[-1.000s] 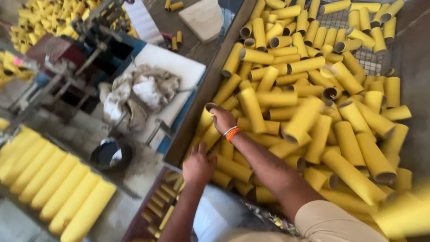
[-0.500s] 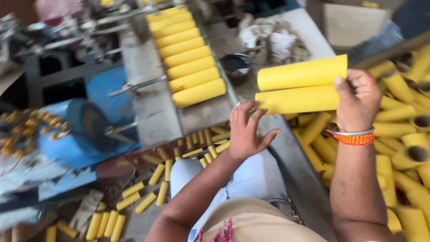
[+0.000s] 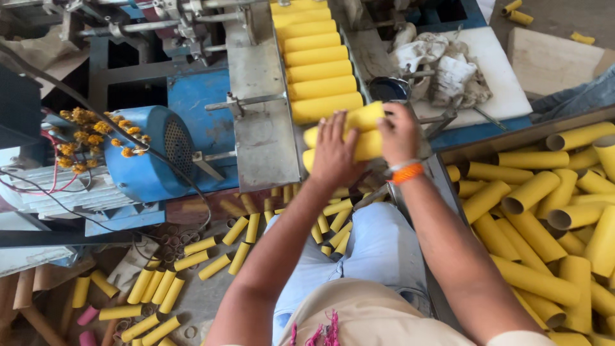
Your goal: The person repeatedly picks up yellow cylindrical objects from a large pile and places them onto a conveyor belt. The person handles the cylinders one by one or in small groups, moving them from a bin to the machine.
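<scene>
Fingers of both hands on two yellow tubes point(image 3: 359, 131) beside the machine tray point(image 3: 262, 138)

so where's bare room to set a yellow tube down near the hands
Bare grey metal plate between the blue motor and the row of yellow cardboard tubes. White board right of the rags is partly free. The bin of yellow tubes is packed.

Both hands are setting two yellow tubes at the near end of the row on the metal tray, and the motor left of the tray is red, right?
Not quite: the motor is blue, not red, as the head view shows. The rest holds: the left hand and right hand hold two yellow tubes at the near end of the row of tubes on the metal tray.
</scene>
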